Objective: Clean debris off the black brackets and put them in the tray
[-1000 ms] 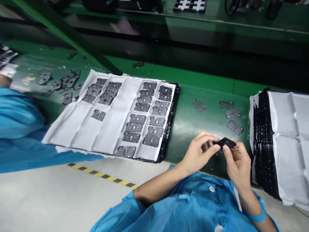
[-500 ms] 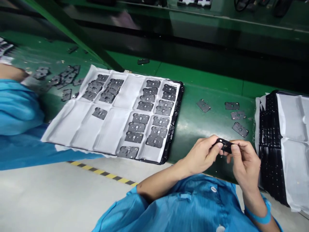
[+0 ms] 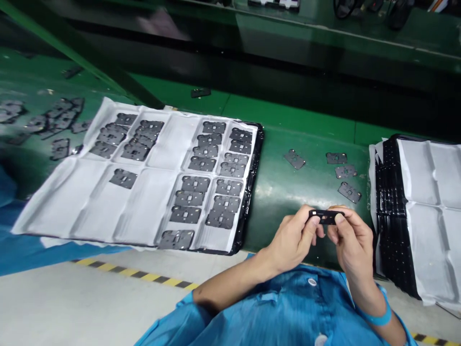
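A small black plate with cut-outs point(image 3: 326, 217) is pinched at both ends, tilted up in front of my body. My left hand point(image 3: 297, 235) grips its left end between thumb and fingers. On its right end, my right hand point(image 3: 353, 235) closes the same way. Beyond my hands, several similar flat plates point(image 3: 345, 171) lie loose on the green bench point(image 3: 277, 192). To my left, a tray lined with white sheet point(image 3: 163, 192) has compartments, some holding rows of these plates.
At the right stands a stack of black trays point(image 3: 394, 216) with white liners. More plates point(image 3: 61, 115) lie heaped at the far left, near a co-worker's blue sleeve point(image 3: 7, 187). A green post point(image 3: 108, 72) slants behind the tray. Yellow-black tape point(image 3: 137, 274) marks the floor.
The view has shifted, so the bench things sit a little further left. The held plate has turned closer to level in my hands. The co-worker's arm has mostly left the view.
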Motion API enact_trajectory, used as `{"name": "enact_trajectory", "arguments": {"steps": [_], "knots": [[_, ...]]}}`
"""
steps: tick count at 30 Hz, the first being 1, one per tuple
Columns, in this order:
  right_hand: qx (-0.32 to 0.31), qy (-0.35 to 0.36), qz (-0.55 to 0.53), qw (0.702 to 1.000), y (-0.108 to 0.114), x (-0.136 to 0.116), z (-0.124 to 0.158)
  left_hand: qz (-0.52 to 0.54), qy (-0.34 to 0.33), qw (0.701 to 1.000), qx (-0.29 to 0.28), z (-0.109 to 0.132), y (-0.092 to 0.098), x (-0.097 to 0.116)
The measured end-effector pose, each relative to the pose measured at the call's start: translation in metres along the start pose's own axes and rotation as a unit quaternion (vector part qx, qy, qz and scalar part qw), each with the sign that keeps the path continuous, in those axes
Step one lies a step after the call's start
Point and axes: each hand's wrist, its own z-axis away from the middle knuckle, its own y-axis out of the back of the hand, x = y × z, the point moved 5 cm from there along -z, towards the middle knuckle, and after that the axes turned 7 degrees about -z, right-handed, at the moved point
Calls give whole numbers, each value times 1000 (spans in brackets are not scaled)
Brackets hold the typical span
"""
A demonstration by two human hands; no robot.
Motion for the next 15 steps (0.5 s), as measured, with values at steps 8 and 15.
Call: {"name": "enact_trajectory", "arguments": {"steps": [8, 15], "knots": [[23, 16, -14, 1000, -2, 8, -3, -4, 12, 1000, 1, 4, -3, -7], [29, 7, -9, 1000, 0, 11, -1, 13, 29, 999, -6, 6, -6, -10]]}}
